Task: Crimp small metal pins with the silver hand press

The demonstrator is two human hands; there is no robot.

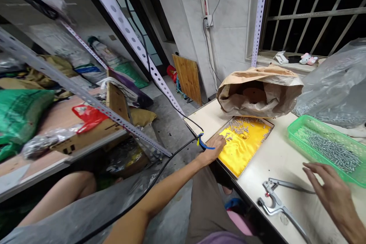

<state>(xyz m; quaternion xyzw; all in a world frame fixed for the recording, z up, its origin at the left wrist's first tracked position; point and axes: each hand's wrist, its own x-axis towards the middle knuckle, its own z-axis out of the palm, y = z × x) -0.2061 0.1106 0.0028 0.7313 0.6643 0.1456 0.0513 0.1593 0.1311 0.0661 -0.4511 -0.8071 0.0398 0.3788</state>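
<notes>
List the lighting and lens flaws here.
Head view: the wide-angle lens appears to stretch the edges, and the perforated metal post leans steeply; glossy highlights streak the yellow satin cloth; black shows behind the window bars; deep shadow obscures detail under the left-side bench.

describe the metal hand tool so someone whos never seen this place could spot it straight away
Find the white tabletop under the barred window. Look at its near side, between the yellow satin cloth and the person's right hand. The plier-like tool lies there, silvery with long spread handles, a small coil spring and a red spot, unlike the green perforated basket beyond it.
</notes>
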